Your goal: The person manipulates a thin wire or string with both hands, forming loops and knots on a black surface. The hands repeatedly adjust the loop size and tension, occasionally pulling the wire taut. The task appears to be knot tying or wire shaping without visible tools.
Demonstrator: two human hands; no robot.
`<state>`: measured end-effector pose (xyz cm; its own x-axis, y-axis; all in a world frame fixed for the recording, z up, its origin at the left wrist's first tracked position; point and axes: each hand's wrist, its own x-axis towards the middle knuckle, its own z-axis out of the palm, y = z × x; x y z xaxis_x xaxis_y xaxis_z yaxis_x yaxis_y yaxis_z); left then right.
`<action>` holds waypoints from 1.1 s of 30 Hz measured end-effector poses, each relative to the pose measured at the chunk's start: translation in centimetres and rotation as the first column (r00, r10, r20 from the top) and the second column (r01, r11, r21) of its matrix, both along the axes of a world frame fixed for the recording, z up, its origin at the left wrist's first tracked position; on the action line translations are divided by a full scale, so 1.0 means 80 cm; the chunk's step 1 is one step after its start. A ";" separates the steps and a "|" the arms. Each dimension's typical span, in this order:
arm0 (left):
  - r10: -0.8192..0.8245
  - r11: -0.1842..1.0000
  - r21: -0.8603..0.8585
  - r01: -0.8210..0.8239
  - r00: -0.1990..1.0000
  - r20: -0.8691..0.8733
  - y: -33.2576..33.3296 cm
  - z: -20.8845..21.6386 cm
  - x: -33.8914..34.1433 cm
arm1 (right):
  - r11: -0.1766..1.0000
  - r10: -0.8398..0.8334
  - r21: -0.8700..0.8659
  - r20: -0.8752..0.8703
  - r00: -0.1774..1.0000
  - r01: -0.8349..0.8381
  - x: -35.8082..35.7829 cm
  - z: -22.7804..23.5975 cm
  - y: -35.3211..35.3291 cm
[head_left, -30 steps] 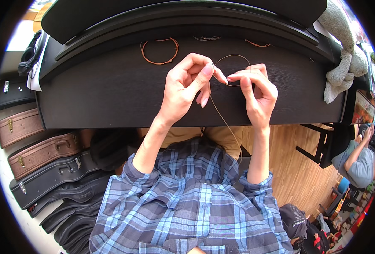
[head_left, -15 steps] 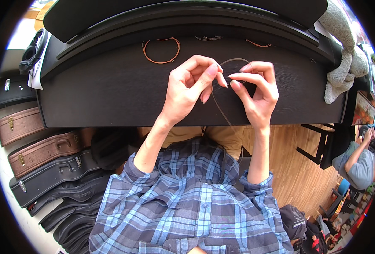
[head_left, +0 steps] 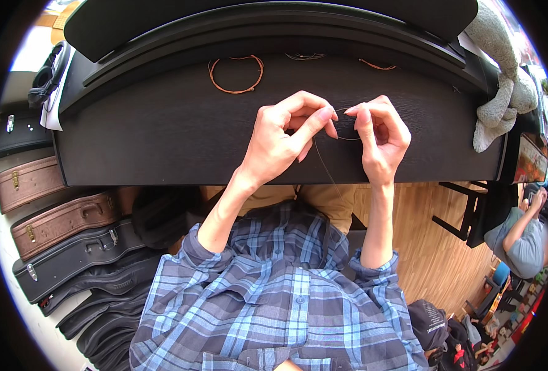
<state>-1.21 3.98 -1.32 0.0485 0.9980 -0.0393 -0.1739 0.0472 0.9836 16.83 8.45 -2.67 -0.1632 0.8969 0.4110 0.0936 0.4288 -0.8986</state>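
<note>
A thin, pale guitar string (head_left: pixel 325 162) runs between my hands over the black tabletop (head_left: pixel 162 136). My left hand (head_left: pixel 286 137) pinches it between thumb and forefinger, with the other fingers curled under. My right hand (head_left: pixel 383 139), close beside it, pinches the string too, its fingers bent inward. A small loop spans the gap between the fingertips, and a loose tail hangs from my left hand past the front edge. Beyond my hands lie a copper-coloured coiled string (head_left: pixel 235 92), a silvery coiled string (head_left: pixel 305 57) and another copper-coloured string (head_left: pixel 378 65).
A grey plush toy (head_left: pixel 499 111) leans at the right end. Headphones (head_left: pixel 46 77) lie at the far left. Instrument cases (head_left: pixel 70 219), brown and black, line the floor on my left. A black metal frame (head_left: pixel 465 216) stands at right, with another person (head_left: pixel 521 238) beyond it.
The loop that arched above my fingertips is smaller and lower. Both hands have dropped slightly, and the right one has turned, its fingers now bunched closer together.
</note>
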 end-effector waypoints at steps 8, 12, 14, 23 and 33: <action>0.012 1.000 -0.013 -0.013 0.999 -0.037 0.001 0.002 0.001 | 0.908 0.065 -0.376 -0.315 0.947 -0.187 0.017 0.007 0.001; 0.066 0.997 -0.027 -0.066 0.998 0.014 0.000 0.001 -0.003 | 0.913 0.123 -0.279 -0.510 0.851 -0.299 0.017 0.002 0.007; 0.085 0.996 -0.026 -0.084 0.995 0.043 0.000 0.000 -0.004 | 0.910 0.147 -0.276 -0.486 0.861 -0.311 0.017 0.002 0.007; 0.068 0.997 -0.032 -0.069 0.997 -0.034 0.001 -0.004 -0.002 | 0.953 0.234 -0.148 -0.200 0.951 -0.265 0.014 0.006 0.000; 0.135 0.991 -0.010 -0.136 0.988 -0.080 0.001 -0.002 0.000 | 0.871 0.234 -0.392 -0.198 0.952 -0.296 0.017 0.018 -0.006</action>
